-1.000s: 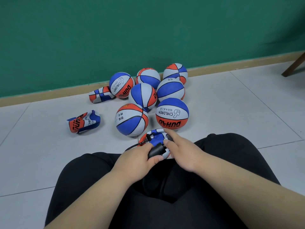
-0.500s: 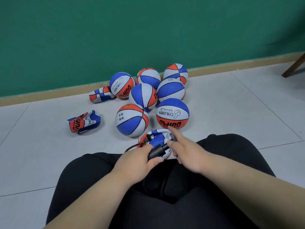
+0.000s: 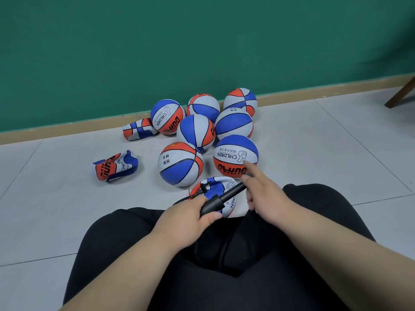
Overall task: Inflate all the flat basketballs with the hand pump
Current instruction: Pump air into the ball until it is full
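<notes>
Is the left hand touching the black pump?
Touching. The head view shows the left hand with fingers and thumb curled around the black pump barrel.

Open floor [image 3: 325, 158] lies right of the tight cluster of inflated balls [image 3: 195, 132] and at near left; two flat balls [image 3: 115, 165] block the left, the wall [image 3: 202, 41] closes the far side, and a chair leg [image 3: 400, 93] stands far right.
</notes>
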